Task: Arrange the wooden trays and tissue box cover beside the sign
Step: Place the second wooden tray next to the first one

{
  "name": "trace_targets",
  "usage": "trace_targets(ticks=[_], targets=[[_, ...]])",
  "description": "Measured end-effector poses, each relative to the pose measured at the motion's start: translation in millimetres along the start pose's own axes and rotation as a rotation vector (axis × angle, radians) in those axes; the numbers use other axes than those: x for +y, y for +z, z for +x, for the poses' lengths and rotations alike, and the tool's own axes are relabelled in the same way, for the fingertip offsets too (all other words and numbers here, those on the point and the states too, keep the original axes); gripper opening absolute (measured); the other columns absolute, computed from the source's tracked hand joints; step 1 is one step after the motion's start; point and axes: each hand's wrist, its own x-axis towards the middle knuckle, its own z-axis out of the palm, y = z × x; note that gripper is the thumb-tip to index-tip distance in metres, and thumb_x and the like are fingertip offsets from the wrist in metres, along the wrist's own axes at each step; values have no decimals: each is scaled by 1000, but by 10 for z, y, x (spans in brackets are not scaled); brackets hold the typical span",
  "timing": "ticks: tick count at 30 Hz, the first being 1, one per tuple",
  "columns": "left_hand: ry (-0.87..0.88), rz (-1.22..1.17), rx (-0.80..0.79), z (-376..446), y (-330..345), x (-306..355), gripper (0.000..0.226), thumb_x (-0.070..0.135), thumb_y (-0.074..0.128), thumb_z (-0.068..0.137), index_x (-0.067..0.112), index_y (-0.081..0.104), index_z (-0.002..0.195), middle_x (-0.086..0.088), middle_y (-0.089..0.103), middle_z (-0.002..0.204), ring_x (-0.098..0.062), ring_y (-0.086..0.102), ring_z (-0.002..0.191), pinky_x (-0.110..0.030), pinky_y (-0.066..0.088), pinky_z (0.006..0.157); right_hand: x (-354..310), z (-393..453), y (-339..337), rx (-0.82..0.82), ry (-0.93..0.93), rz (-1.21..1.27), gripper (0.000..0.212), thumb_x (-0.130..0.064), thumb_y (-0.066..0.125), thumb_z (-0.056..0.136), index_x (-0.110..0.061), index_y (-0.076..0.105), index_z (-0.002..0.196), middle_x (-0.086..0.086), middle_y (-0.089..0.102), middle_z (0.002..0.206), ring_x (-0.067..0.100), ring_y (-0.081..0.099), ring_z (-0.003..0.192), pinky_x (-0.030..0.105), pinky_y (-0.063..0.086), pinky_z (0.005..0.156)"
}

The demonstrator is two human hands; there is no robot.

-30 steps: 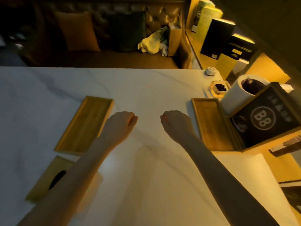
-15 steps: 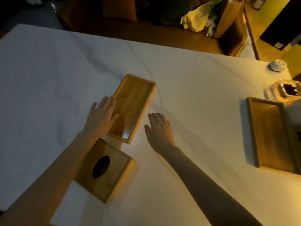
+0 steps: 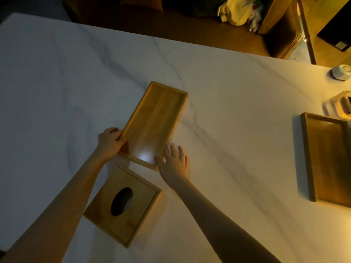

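Fingers (image 3: 115,134) of left hand (image 3: 110,143) grip tray (image 3: 154,123) corner.

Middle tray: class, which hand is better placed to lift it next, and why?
Left. The left hand already curls over the middle tray at its near-left edge, while the right hand lies open and flat beside the near-right corner, gripping nothing.

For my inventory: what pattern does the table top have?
White marble with thin grey veins; head view shows it.

single head view, steep downward look, close over table (image 3: 228,88)
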Motion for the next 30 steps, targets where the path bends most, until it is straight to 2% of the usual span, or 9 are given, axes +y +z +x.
trace_targets(ticks=[2,4,7,12,16,19,22,25,30], targets=[[-23,-159,-51,-46,-49,47,20,10,47,88,13,61,101,-19,58,114,-34,52,108,-45,38,97,-29,-28,-37,34,8,64,55,-44,28,94,-20,17,142,2,8,156,23,-5,142,43,-4,115],[-44,-322,-107,-129,-120,144,28,8,45,89,16,57,113,-6,58,109,-24,54,99,-36,40,87,-35,-70,-114,37,4,257,48,-37,36,93,-23,28,139,7,35,147,28,24,136,43,16,114],[-43,-453,-154,-212,-221,257,35,5,44,89,13,49,123,-3,56,108,-17,56,90,-31,42,85,-61,-197,-280,-33,26,676,46,-20,47,91,-28,37,134,8,62,110,26,57,102,37,45,92],[-36,-573,-257,-337,-342,423,35,5,49,87,18,50,119,1,64,92,-4,64,75,-22,47,71,7,-341,-635,-13,-28,903,47,0,53,87,-12,42,131,-4,61,84,22,61,92,33,49,89],[8,-631,-201,-481,-305,643,36,5,54,83,5,52,119,-13,64,105,-14,62,88,-30,47,83,133,-483,-940,-26,-78,871,47,-1,51,88,-8,38,132,-4,59,87,11,59,81,25,52,80],[89,-658,-205,-634,-220,881,35,9,55,83,9,54,118,-7,66,104,-16,64,92,-26,50,81,306,-662,-1169,-1,-105,848,50,-2,52,87,-9,36,134,-1,60,93,12,60,87,18,54,71],[163,-699,-221,-770,-102,1136,29,11,57,82,18,59,111,14,72,85,-5,69,81,-12,54,64,522,-876,-1394,54,-131,829,51,-4,54,87,-11,37,134,1,62,99,16,61,96,23,55,77],[217,-730,-228,-905,46,1448,34,9,57,82,19,56,115,19,71,77,2,68,74,-8,52,59,749,-1085,-1589,119,-144,799,52,-5,55,87,-13,36,135,2,63,103,17,61,99,26,54,80],[294,-701,-229,-1094,377,1934,36,7,54,84,12,53,120,-2,66,101,-16,65,92,-26,54,79,1165,-1356,-1861,232,-136,703,51,-7,53,88,-19,36,135,0,63,106,17,60,103,37,49,95]])
